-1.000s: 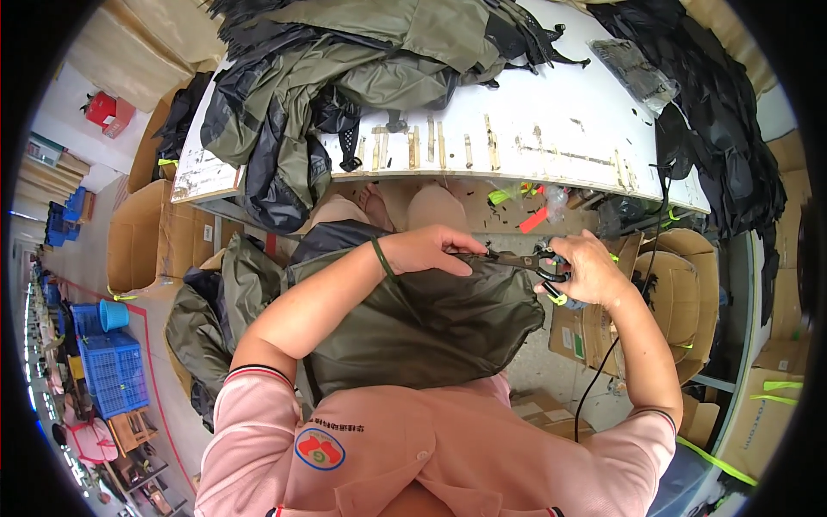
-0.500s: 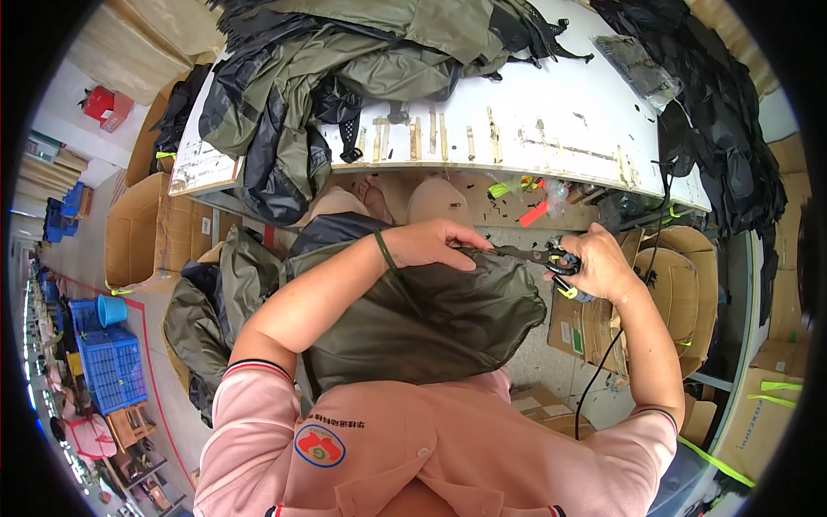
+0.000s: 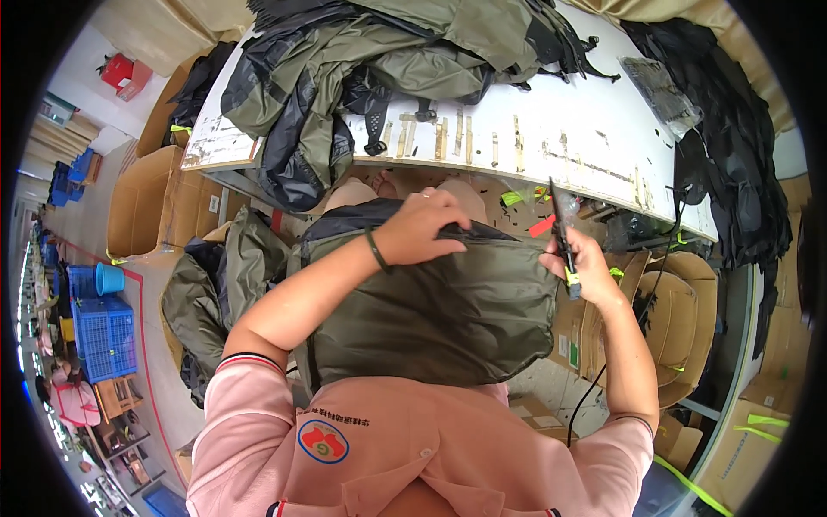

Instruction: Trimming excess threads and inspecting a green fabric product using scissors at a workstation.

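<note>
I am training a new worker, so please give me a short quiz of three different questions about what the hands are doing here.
1. True or false: the left hand rests on the olive-green bag on the person's lap.
2. What does the right hand hold? A) a slim dark tool B) a blue bucket C) a cardboard box
3. Fill in: the white table carries a pile of olive and black ____.

Key: 1 true; 2 A, the slim dark tool; 3 garments.

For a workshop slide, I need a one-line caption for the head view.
Left hand grips an olive-green bag on the lap; right hand holds a thin black tool below the white table.
</note>
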`<state>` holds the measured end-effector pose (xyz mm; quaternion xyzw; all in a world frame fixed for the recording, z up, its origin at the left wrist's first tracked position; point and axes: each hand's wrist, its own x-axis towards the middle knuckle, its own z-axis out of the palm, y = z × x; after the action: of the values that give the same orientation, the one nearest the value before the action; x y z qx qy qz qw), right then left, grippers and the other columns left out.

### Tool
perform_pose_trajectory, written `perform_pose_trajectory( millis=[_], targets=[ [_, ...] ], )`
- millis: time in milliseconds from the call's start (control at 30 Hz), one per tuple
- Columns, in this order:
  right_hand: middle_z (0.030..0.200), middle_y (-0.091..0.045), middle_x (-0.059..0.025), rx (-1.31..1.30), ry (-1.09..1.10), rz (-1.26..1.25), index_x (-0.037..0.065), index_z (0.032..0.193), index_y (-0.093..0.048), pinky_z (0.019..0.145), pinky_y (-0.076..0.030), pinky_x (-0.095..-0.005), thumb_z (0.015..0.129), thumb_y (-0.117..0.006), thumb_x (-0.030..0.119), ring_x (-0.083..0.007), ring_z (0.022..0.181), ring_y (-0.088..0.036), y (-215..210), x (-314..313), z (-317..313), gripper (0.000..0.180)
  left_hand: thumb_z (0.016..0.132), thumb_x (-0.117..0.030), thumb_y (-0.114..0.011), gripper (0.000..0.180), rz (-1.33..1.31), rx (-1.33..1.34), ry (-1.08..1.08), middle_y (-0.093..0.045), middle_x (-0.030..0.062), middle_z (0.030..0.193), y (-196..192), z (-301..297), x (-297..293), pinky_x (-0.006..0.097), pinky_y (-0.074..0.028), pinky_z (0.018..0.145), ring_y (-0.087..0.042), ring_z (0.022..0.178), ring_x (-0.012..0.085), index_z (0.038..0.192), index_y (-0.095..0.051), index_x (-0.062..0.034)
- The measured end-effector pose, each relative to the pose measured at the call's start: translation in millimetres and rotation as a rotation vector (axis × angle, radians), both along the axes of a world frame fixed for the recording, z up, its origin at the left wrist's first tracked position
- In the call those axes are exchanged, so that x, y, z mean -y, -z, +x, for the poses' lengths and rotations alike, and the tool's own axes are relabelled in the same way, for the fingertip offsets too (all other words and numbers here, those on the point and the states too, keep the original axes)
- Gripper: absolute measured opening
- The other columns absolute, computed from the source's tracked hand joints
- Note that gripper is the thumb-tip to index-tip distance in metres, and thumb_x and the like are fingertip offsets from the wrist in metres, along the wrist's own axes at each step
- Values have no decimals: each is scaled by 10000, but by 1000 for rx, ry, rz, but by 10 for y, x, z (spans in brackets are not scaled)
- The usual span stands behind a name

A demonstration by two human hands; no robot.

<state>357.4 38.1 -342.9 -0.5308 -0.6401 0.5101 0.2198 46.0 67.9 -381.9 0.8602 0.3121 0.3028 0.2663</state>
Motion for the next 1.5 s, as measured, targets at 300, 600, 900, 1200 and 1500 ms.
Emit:
perform_pose_trajectory(
  millis=[300,600,900,1200,1500],
  targets=[
    [746,-492,71,-33,27,-37,71,825,-525,617,-367,-200,803,-709,23,-31,681,-430,72,170,107,192,772,-200,-713,170,-78,-15,-74,-562,66,887,288,-198,80,347,-428,759,-522,855,249,868,-626,-91],
    [702,-539,20,249,-150,-67,14,832,-527,628,-449,-254,731,-675,-75,-75,692,-510,-18,204,47,200,810,-199,-706,214,-643,41,135,-545,26,747,465,-192,237,285,-448,677,-512,683,138,875,-567,-50],
    [710,-624,-147,786,-560,411,29,748,-579,691,-466,-440,630,-805,429,-361,715,-605,-463,-40,-242,474,756,-156,-714,235,-492,195,63,-597,81,808,381,-137,322,317,-470,690,-554,739,174,898,-582,-24],
    [733,-627,-159,859,-632,478,36,772,-605,743,-462,-423,630,-794,431,-350,762,-612,-574,-157,-420,460,774,-111,-702,206,-532,306,47,-584,65,788,366,-125,366,291,-473,686,-551,728,149,894,-569,-10],
    [677,-625,-178,899,-629,396,18,772,-613,687,-497,-437,643,-784,447,-372,714,-622,-493,-130,-412,480,782,-113,-706,207,-571,314,30,-580,48,798,374,-128,376,280,-468,702,-543,745,131,897,-564,-16]
  ],
)
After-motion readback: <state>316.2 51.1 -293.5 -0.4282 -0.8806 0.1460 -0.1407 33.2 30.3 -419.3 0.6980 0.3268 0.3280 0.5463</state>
